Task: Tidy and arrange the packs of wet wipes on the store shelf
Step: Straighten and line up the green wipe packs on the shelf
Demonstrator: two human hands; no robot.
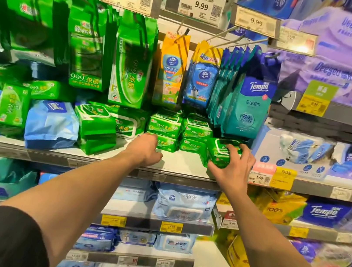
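A small green wipes pack [221,153] sits tilted at the shelf [179,164] front, and the right hand [233,164] grips it, fingers curled over the top. Just left, two short stacks of green packs [180,131]. The left hand [145,149] reaches the lower one, fingers curled; whether it holds it, can't tell. Teal Tempo packs [250,105] hang above.

The green wet wipe packs [164,129] are wrapped in glossy plastic film that catches the light, and the pack [217,155] under the right hand [232,164] shows the same shiny, slightly crinkled wrap. The shelf [179,163] looks like smooth, matt, pale painted metal. The price tags [201,5] appear to be paper behind clear plastic holders.
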